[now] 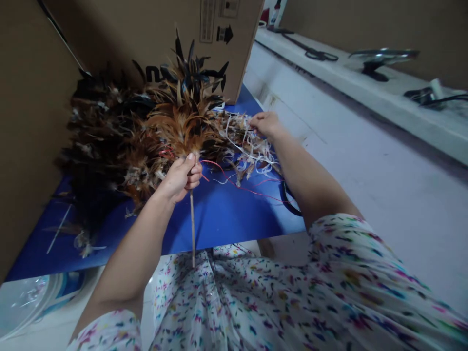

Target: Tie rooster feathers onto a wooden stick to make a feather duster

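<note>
My left hand (185, 178) is wrapped round the thin stick of a feather duster (185, 122), just under its brown and black feathers. The bare lower end of the stick (192, 224) points down toward my lap. A red string (241, 184) trails from beside this hand across the blue table. At the right, my right hand (266, 124) pinches at a heap of feathers tangled with pale strips (252, 146); what lies between its fingertips is too small to make out. Behind my left hand spreads a large pile of dark and brown feathers (106, 126).
The blue table (226, 214) stands against a cardboard box (146, 29) and a pale wall (314, 122). A black scissor-like handle (291, 200) lies near the right edge. A ledge (340, 73) holds scissors (318, 53). A clear tub (25, 302) sits below left.
</note>
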`<move>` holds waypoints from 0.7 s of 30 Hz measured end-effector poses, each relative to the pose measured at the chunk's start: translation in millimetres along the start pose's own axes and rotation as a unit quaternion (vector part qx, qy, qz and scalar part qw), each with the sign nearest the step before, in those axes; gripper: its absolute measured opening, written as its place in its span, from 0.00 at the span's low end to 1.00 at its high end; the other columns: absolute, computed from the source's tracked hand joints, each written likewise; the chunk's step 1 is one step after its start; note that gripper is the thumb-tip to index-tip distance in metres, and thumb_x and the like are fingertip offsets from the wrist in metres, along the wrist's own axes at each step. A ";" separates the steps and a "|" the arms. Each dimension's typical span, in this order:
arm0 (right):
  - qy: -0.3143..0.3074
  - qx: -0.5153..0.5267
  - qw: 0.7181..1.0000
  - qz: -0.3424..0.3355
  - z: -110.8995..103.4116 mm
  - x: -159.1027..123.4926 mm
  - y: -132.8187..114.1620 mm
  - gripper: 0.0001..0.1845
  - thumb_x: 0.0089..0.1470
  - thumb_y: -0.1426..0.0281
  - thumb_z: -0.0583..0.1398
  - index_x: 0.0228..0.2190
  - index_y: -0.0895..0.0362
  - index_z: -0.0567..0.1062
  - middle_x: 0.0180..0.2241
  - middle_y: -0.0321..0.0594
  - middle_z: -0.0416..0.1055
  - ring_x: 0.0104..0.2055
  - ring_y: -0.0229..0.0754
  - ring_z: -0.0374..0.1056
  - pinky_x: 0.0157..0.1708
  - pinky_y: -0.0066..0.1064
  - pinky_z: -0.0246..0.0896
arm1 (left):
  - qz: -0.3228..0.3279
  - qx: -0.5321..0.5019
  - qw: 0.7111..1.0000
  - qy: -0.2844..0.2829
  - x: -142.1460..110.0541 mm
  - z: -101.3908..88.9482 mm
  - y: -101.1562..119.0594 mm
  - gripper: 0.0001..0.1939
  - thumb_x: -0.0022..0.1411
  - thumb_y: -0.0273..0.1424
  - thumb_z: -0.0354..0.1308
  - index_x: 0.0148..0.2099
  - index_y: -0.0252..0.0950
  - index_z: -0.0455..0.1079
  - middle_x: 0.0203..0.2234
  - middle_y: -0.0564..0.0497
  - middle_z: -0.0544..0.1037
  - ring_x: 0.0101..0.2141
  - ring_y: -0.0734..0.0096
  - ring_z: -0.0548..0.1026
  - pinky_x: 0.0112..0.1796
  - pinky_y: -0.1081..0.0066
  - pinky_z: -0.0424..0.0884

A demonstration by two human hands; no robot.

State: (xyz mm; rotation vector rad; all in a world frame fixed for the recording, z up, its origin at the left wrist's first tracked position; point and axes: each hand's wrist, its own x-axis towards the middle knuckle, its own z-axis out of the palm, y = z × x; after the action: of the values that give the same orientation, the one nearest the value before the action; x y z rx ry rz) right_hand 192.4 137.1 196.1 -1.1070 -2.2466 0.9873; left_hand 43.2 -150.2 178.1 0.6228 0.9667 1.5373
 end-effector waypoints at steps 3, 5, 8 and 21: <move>0.115 0.129 0.984 0.043 -38.4 -9.6 -37.3 0.10 0.58 0.80 0.55 0.25 0.60 0.67 0.17 0.28 0.68 0.17 0.26 0.61 0.18 0.21 0.48 | -0.004 0.001 1.000 -0.002 -0.4 1.0 0.0 0.15 0.67 0.37 0.52 0.30 0.35 0.56 0.18 0.60 0.57 0.12 0.89 0.48 0.13 0.85 0.43; 0.111 0.205 0.972 0.018 -62.7 -20.4 -65.6 0.10 0.58 0.80 0.54 0.26 0.60 0.67 0.21 0.30 0.74 0.17 0.27 0.65 0.17 0.22 0.48 | -0.004 0.001 1.000 0.000 -0.3 0.6 -0.3 0.16 0.67 0.37 0.52 0.30 0.36 0.55 0.18 0.60 0.57 0.12 0.89 0.48 0.13 0.85 0.43; 0.141 0.238 0.960 -0.043 -92.2 -37.3 -101.7 0.11 0.57 0.81 0.54 0.24 0.59 0.67 0.23 0.33 0.76 0.19 0.32 0.70 0.15 0.22 0.48 | -0.001 0.000 1.000 0.005 0.8 -1.1 -0.8 0.16 0.67 0.37 0.53 0.29 0.36 0.54 0.18 0.61 0.57 0.12 0.89 0.48 0.13 0.85 0.43; 0.059 0.275 0.954 -0.105 -105.5 -72.3 -126.6 0.11 0.48 0.85 0.57 0.21 0.61 0.70 0.16 0.31 0.67 0.21 0.37 0.69 0.32 0.37 0.72 | -0.001 0.003 1.000 -0.001 -0.9 1.4 -0.7 0.16 0.66 0.36 0.53 0.29 0.36 0.54 0.18 0.60 0.57 0.12 0.88 0.49 0.13 0.85 0.44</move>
State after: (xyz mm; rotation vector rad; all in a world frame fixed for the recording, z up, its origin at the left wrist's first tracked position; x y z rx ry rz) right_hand 240.4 67.4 354.9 -0.6472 -1.7800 1.3045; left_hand 44.9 -150.8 178.3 0.6274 0.9709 1.5320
